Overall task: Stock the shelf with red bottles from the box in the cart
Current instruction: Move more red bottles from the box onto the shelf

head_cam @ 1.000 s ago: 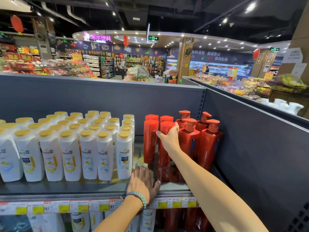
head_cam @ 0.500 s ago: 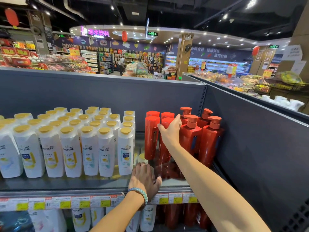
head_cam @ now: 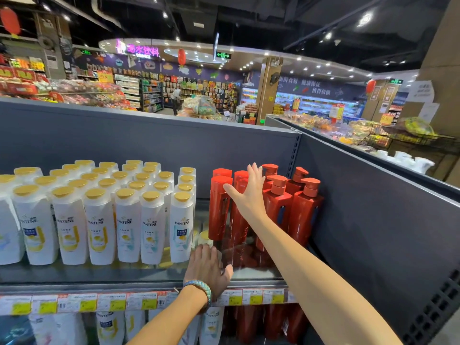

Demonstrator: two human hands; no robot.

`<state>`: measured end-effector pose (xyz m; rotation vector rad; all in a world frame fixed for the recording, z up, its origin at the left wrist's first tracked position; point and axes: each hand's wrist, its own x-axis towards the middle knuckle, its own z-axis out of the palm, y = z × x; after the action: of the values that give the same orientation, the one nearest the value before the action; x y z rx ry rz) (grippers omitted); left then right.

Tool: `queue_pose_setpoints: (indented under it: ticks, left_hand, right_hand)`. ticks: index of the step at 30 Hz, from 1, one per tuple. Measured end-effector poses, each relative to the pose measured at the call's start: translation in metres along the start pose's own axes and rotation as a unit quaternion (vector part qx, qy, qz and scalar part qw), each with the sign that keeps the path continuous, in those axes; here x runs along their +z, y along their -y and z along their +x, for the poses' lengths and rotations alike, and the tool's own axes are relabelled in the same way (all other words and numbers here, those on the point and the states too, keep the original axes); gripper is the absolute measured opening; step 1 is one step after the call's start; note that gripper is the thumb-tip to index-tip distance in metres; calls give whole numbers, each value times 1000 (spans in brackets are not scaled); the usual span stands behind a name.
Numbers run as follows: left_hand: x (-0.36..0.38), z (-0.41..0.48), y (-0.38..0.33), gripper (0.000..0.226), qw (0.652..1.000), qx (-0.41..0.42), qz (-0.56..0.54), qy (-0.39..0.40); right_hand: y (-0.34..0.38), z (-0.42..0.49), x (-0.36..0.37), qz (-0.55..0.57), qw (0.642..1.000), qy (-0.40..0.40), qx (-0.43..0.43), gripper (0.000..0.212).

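Observation:
Several tall red bottles (head_cam: 219, 207) with flat caps stand on the top shelf (head_cam: 99, 275), right of centre. Red pump bottles (head_cam: 303, 212) stand beside them against the right wall. My right hand (head_cam: 249, 192) is spread with straight fingers in front of the second row of flat-capped red bottles, palm against them. My left hand (head_cam: 206, 270) rests flat on the shelf's front edge, below the red bottles, with a braided bracelet on the wrist. The cart and box are out of view.
White Pantene bottles (head_cam: 99, 215) with yellow caps fill the shelf's left part. A grey back panel (head_cam: 149, 140) and grey side wall (head_cam: 373, 207) enclose the shelf. Price tags (head_cam: 74, 303) line its front. More red and white bottles stand on the shelf below.
My right hand has let go of the red bottle it gripped and opened, fingers now spread against the bottles. My left hand stays on the shelf edge.

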<state>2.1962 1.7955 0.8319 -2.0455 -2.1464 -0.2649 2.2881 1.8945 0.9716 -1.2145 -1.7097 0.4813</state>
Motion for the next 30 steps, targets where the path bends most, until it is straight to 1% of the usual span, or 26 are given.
queue_pose_setpoints:
  ticks: [3, 5, 8, 12, 15, 18, 21, 25, 27, 30]
  left_hand:
    - [1, 0, -1, 81, 1000, -3, -21, 0]
    - [-2, -1, 0, 80, 998, -18, -58, 3]
    - [-15, -4, -1, 78, 995, -25, -95, -6]
    - [-54, -7, -7, 76, 989, -7, -149, 2]
    - [-83, -6, -3, 72, 983, 4, -177, -45]
    - [-102, -8, 3, 75, 986, 25, -154, -64]
    - [-119, -19, 7, 79, 983, 41, -150, -95]
    - [-137, -48, -6, 95, 982, 71, -128, -122]
    - [-141, -65, -25, 91, 982, 82, -125, -120]
    - [-139, -101, -74, 85, 976, 106, -154, -111]
  right_hand:
    - [3, -4, -10, 24, 998, 47, -21, 82]
    - [6, -10, -19, 15, 997, 74, -25, 76]
    - [10, -20, -33, -12, 997, 78, -28, 73]
    - [18, -35, -54, -22, 996, 89, -21, 77]
    - [25, -51, -74, -60, 991, 116, -21, 79]
    - [25, -74, -94, -114, 979, 167, -22, 78]
    - [25, -102, -116, -130, 978, 163, -13, 80]
    - [25, -145, -153, -134, 980, 148, 0, 80]
    - [23, -176, -174, -126, 983, 136, 5, 78]
    - [0, -234, -213, -123, 985, 116, 28, 73]
